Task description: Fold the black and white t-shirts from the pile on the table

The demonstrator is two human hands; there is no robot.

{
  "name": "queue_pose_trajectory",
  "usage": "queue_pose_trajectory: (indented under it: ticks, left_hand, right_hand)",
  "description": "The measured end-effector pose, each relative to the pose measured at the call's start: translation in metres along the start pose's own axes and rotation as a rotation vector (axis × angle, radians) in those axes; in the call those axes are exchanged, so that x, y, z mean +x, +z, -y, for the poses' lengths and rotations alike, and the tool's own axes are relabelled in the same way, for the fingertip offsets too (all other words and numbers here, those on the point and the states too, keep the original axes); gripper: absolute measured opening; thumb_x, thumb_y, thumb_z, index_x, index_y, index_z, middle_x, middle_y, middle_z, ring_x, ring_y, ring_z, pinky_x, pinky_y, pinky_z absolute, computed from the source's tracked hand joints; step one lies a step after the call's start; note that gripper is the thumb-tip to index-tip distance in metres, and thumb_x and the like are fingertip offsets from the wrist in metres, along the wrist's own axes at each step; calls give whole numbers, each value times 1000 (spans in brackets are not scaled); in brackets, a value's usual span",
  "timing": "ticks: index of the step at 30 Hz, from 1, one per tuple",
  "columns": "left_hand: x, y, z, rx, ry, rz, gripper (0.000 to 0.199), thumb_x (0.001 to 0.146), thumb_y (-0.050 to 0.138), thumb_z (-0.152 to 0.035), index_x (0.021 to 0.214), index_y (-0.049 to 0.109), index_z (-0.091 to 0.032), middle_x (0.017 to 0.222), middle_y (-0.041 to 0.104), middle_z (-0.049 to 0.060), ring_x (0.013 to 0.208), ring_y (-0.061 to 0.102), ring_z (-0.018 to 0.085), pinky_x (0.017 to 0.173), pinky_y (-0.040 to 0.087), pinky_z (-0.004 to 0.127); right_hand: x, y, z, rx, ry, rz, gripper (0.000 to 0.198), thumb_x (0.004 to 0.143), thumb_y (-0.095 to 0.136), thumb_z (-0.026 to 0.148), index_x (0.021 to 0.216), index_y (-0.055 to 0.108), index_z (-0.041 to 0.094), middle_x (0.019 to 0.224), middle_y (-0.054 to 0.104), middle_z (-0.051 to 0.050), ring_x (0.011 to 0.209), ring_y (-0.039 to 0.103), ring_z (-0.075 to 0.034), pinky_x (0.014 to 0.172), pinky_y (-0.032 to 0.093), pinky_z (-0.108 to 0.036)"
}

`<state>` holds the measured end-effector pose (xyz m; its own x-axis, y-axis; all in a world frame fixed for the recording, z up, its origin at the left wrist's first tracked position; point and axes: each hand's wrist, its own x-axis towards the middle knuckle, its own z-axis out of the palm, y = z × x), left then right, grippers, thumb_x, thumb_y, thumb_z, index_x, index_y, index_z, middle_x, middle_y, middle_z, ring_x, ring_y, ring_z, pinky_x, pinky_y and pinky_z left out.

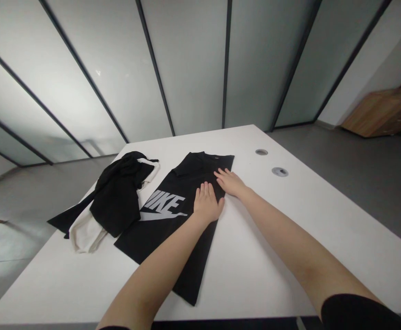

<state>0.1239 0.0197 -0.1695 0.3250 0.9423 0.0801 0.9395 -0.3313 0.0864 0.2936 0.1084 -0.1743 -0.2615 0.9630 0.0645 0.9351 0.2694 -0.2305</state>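
A black T-shirt with grey NIKE lettering lies spread on the white table, its neck end pointing away from me and its right side folded in along a straight edge. My left hand rests flat on the middle of the shirt, fingers stretched out and close together. Farther up, near the shirt's right edge, my right hand lies with fingers spread, partly on the cloth. Neither hand grips anything. My left forearm hides part of the shirt's lower half.
Crumpled black and white clothes lie in a heap left of the shirt, touching its edge. Two round cable grommets sit in the table on the right. Frosted glass panels stand behind it, and a wooden cabinet at the far right.
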Motion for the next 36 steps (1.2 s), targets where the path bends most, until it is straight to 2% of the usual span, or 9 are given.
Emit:
queue_pose_trajectory:
  ticks: [6,13,16,19,24,27,32,36]
  left_hand:
    - [-60,0,16,70,119,-4,78,108,36,-50,171,28,-4,176,31,23,166,26,35,133,27,52]
    - [-129,-8,36,75,189,-6,72,111,33,-47,168,37,-4,176,31,21,166,28,33,133,29,50]
    - [-149,-9,44,79,208,-12,72,111,34,-48,168,37,-6,177,29,19,166,28,33,134,29,50]
    - [-157,-11,47,87,219,15,73,110,35,-48,169,35,-5,178,27,19,166,27,33,134,28,51]
    - [-143,-10,42,72,197,34,74,110,35,-48,170,33,-4,178,25,19,167,23,33,135,24,52]
    - [-122,-8,38,62,182,20,73,110,35,-46,170,33,-4,177,28,21,167,24,34,135,23,53]
    - [-67,-4,24,44,129,23,74,109,36,-46,168,35,-1,175,31,24,166,27,36,134,25,54]
    - [-11,-2,11,3,60,15,76,109,36,-48,168,35,1,175,30,25,166,27,37,135,23,55]
  right_hand:
    - [9,0,-8,4,11,4,58,114,32,38,169,45,24,178,34,-8,163,32,-38,129,30,-56]
    - [15,0,-15,13,18,6,58,115,31,39,169,44,23,178,33,-8,164,29,-36,131,26,-53]
    - [13,0,-14,22,23,-3,58,115,31,39,170,43,23,178,33,-8,165,29,-36,131,26,-53]
    - [10,-1,-12,49,27,-31,57,115,33,37,168,47,23,177,36,-9,164,29,-36,131,26,-54]
    - [8,-1,-9,159,48,-149,51,113,40,32,156,62,19,170,48,-11,162,36,-34,131,31,-52]
    - [8,1,-6,248,-34,-288,45,111,42,30,145,71,22,162,58,-9,158,44,-31,129,34,-54]
    - [10,4,2,327,-300,-474,34,106,52,25,122,81,23,139,75,-10,140,63,-31,123,46,-56]
    - [10,3,6,329,-353,-484,31,104,54,22,115,83,21,130,79,-12,128,69,-29,119,50,-51]
